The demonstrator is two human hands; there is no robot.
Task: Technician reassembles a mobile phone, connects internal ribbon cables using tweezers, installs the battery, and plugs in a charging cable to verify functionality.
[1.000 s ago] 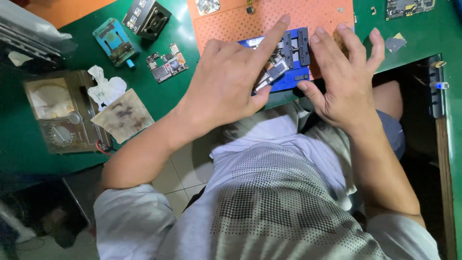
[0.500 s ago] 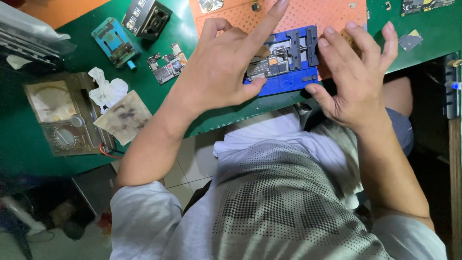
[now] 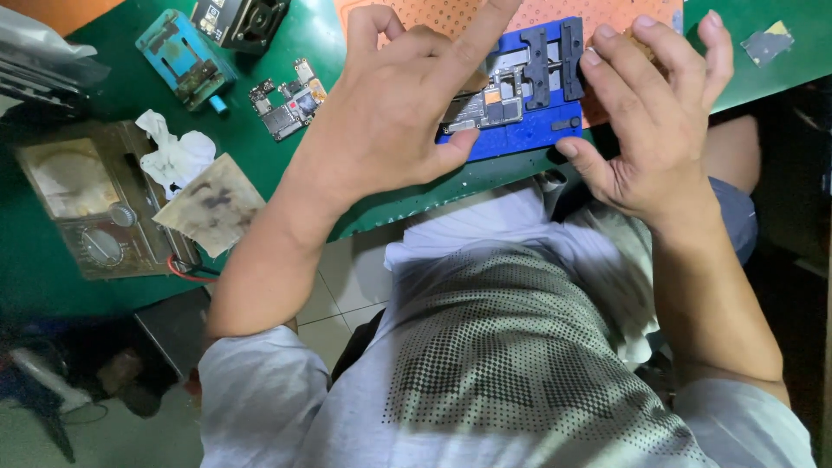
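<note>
Blue board-holding fixture [image 3: 530, 130] upper centre of frame, at the near edge of the green bench mat [image 3: 130, 104], lying partly on an orange perforated pad [image 3: 451, 13]; a circuit board [image 3: 485, 106] clamped in it. Left hand [image 3: 394, 113] spread over the fixture's left end, thumb on its near edge, index finger stretched upward, nothing gripped. Right hand [image 3: 654, 121] open, fingertips on the right end, thumb at the near corner. Little free bench beside the fixture; loose board [image 3: 289, 97], teal jig [image 3: 184, 59], crumpled tissue [image 3: 178, 156] and analogue meter [image 3: 87, 208] crowding the upper left. Compared with half a second back: fixture and both hands a touch lower in frame, grip unchanged.
</note>
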